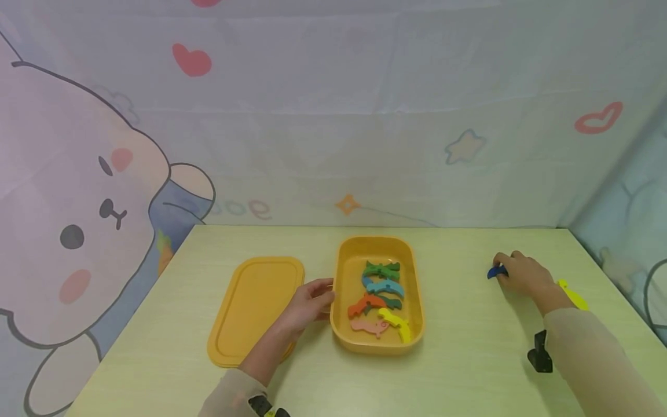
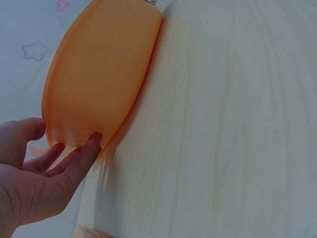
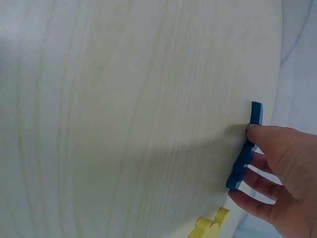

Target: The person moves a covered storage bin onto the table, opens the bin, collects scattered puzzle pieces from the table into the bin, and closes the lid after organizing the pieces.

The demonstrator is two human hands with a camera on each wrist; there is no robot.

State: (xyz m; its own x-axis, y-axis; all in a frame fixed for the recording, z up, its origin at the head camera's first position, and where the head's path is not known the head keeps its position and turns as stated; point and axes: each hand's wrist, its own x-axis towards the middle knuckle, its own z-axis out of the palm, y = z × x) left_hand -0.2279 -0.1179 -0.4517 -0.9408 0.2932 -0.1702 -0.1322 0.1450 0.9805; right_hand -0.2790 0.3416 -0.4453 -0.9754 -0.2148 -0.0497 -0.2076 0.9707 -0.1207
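With its fingertips, my left hand (image 1: 308,302) touches the outer left wall of an orange-yellow plastic box (image 1: 375,347); in the left wrist view the fingers (image 2: 91,144) lie against that wall, the thumb by the rim. Several flat animal-shaped pieces lie in the box: green, blue, an orange piece (image 1: 365,305), a pink piece (image 1: 369,327) and a yellow piece (image 1: 398,324). On the right, my right hand (image 1: 523,275) pinches a dark blue wavy piece (image 3: 242,161) between thumb and fingers. Its wrist partly hides another yellow piece (image 1: 573,295) on the table.
A flat orange-yellow lid (image 1: 255,310) lies on the pale wooden table (image 1: 458,359), left of the box and partly under my left forearm. A printed cloth (image 1: 312,116) hangs along the table's back edge.
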